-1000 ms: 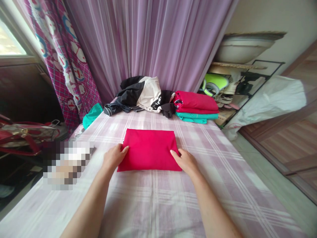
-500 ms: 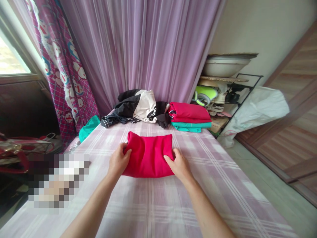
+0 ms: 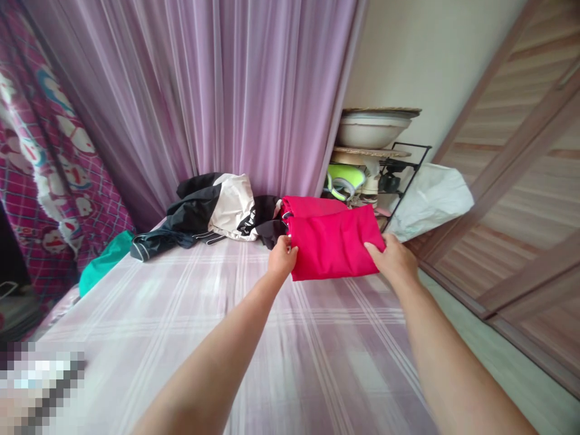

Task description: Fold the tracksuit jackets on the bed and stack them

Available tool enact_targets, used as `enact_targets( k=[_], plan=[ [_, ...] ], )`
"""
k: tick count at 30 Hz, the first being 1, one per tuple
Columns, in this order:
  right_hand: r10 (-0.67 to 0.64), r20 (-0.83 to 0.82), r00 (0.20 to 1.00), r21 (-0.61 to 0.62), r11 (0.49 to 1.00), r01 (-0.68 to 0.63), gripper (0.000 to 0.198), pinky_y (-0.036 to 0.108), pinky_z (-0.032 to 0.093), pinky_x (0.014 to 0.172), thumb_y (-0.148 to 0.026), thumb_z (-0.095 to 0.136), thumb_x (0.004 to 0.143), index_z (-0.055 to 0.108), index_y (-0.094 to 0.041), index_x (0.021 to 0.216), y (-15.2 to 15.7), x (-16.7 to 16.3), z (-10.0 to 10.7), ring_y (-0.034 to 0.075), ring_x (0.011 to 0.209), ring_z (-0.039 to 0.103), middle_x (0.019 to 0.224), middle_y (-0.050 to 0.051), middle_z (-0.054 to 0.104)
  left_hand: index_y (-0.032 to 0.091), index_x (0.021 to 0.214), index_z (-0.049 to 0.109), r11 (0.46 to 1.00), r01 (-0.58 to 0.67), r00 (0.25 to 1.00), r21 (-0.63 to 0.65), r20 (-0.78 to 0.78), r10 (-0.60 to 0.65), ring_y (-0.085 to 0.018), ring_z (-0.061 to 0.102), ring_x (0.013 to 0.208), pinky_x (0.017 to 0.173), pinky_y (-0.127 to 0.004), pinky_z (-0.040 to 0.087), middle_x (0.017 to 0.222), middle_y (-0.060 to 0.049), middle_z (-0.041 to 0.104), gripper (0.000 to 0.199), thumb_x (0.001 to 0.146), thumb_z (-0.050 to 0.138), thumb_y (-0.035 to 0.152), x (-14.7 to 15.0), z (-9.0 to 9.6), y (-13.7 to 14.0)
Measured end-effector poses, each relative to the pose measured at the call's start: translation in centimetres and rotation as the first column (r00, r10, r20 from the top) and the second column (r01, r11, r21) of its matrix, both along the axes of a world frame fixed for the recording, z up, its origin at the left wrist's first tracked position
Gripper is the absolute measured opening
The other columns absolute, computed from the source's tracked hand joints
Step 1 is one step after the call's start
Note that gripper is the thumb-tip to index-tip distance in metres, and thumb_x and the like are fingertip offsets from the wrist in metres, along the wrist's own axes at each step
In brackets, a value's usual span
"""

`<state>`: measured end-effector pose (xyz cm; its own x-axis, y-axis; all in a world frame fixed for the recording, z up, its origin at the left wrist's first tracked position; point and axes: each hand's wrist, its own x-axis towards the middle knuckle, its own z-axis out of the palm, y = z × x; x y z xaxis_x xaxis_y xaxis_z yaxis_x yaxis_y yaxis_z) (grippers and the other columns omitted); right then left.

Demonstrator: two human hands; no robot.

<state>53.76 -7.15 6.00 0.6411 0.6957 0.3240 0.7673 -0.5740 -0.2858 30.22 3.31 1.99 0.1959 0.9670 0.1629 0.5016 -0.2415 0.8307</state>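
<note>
A folded red garment (image 3: 334,246) hangs between my two hands, lifted over the far right part of the bed. My left hand (image 3: 283,256) pinches its left edge, and my right hand (image 3: 393,258) grips its right edge with the thumb in front. Just behind it lies another folded red garment (image 3: 310,205), partly covered by the one I hold. The teal clothing under that pile is hidden from view. To the left of the pile is a loose heap of black and white clothing (image 3: 231,205).
A teal cloth (image 3: 105,258) lies at the bed's left edge. Purple curtains (image 3: 226,90) hang behind the bed (image 3: 217,344). At the right stand a rack (image 3: 414,175) with a basin (image 3: 372,130) on top, a white bag (image 3: 430,199) and a wooden wardrobe (image 3: 512,181).
Both hands have carried the folded red garment up, forward and to the right, to in front of the folded pile. The camera view has turned right.
</note>
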Motion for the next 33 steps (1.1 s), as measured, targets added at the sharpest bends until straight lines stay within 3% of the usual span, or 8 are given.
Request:
enact_targets(
  k=[4, 10, 14, 18, 22, 26, 30, 33],
  plan=[
    [-0.025, -0.193, 0.981, -0.19, 0.982, -0.012, 0.056, 0.04, 0.048, 0.088, -0.042, 0.045, 0.093, 0.049, -0.012, 0.14, 1.4, 2.0, -6.1, 0.03, 0.112, 0.062, 0.129, 0.02, 0.063, 0.019, 0.113, 0.059, 0.997, 0.04, 0.996, -0.07, -0.071, -0.045, -0.024, 0.069, 0.102, 0.089, -0.037, 0.052, 0.118, -0.013, 0.071, 0.035, 0.079, 0.065, 0.018, -2.2, -5.2, -0.3],
    [-0.05, -0.011, 0.999, 0.062, 0.997, 0.051, 0.056, 0.06, 0.034, 0.105, -0.038, 0.038, 0.096, 0.048, -0.011, 0.143, 1.8, -1.1, -10.2, 0.037, 0.136, 0.041, 0.15, 0.024, 0.042, 0.022, 0.117, 0.061, 0.997, 0.05, 0.987, 0.058, -0.155, -0.04, -0.02, 0.07, 0.103, 0.096, -0.038, 0.053, 0.116, -0.007, 0.073, 0.033, 0.086, 0.05, 0.024, -12.6, -9.3, -1.7],
    [0.137, 0.128, 0.982, 0.156, 0.975, -0.156, 0.054, 0.063, 0.028, 0.108, -0.041, 0.038, 0.097, 0.05, -0.018, 0.144, 2.9, -5.3, -10.2, 0.036, 0.14, 0.034, 0.154, 0.02, 0.039, 0.022, 0.11, 0.064, 0.983, 0.038, 0.963, 0.182, -0.271, 0.013, -0.02, 0.07, 0.101, 0.094, -0.037, 0.054, 0.11, -0.006, 0.075, 0.029, 0.087, 0.047, 0.028, -17.5, -9.6, -2.0],
    [0.295, 0.105, 0.95, -0.086, 0.954, -0.287, 0.049, 0.064, 0.027, 0.108, -0.039, 0.04, 0.096, 0.058, -0.019, 0.137, 4.1, -9.0, -10.6, 0.034, 0.138, 0.038, 0.148, 0.017, 0.048, 0.021, 0.102, 0.067, 0.974, 0.027, 0.968, 0.224, -0.248, 0.03, -0.022, 0.07, 0.1, 0.092, -0.039, 0.054, 0.103, -0.007, 0.076, 0.026, 0.086, 0.047, 0.026, -18.9, -9.5, -2.4],
    [0.299, 0.181, 0.937, -0.052, 0.954, -0.294, 0.049, 0.059, 0.03, 0.107, -0.039, 0.039, 0.097, 0.058, -0.017, 0.137, 4.3, -11.9, -11.2, 0.033, 0.136, 0.041, 0.147, 0.019, 0.049, 0.022, 0.095, 0.068, 0.988, -0.054, 0.998, 0.146, -0.007, 0.056, -0.022, 0.07, 0.093, 0.091, -0.039, 0.054, 0.095, -0.005, 0.076, 0.021, 0.081, 0.053, 0.028, -18.5, -9.7, -2.3],
    [0.474, 0.268, 0.839, -0.045, 0.876, -0.481, 0.041, 0.051, 0.031, 0.108, -0.034, 0.043, 0.096, 0.065, -0.021, 0.128, 3.8, -14.8, -12.5, 0.029, 0.134, 0.043, 0.144, 0.014, 0.055, 0.021, 0.093, 0.068, 0.99, -0.139, 0.964, 0.017, 0.23, 0.132, -0.02, 0.072, 0.088, 0.084, -0.034, 0.055, 0.09, -0.005, 0.077, 0.024, 0.081, 0.053, 0.036, -18.5, -10.2, -1.6],
    [0.514, 0.323, 0.794, -0.043, 0.847, -0.53, 0.033, 0.05, 0.025, 0.112, -0.027, 0.044, 0.095, 0.073, -0.022, 0.11, 3.2, -16.2, -14.2, 0.027, 0.131, 0.047, 0.132, 0.011, 0.065, 0.019, 0.098, 0.069, 0.97, -0.241, 0.949, -0.016, 0.205, 0.239, -0.019, 0.072, 0.082, 0.076, -0.032, 0.056, 0.094, -0.006, 0.077, 0.031, 0.082, 0.053, 0.042, -21.4, -9.7, 0.9],
    [0.506, 0.356, 0.786, -0.026, 0.846, -0.533, 0.032, 0.049, 0.024, 0.112, -0.026, 0.044, 0.095, 0.075, -0.022, 0.102, 3.2, -16.1, -14.9, 0.027, 0.126, 0.051, 0.125, 0.01, 0.069, 0.02, 0.102, 0.068, 0.911, -0.411, 0.905, -0.008, 0.116, 0.409, -0.02, 0.07, 0.094, 0.088, -0.034, 0.053, 0.103, -0.007, 0.075, 0.028, 0.083, 0.054, 0.037, -26.2, -7.9, 4.3]
  ],
)
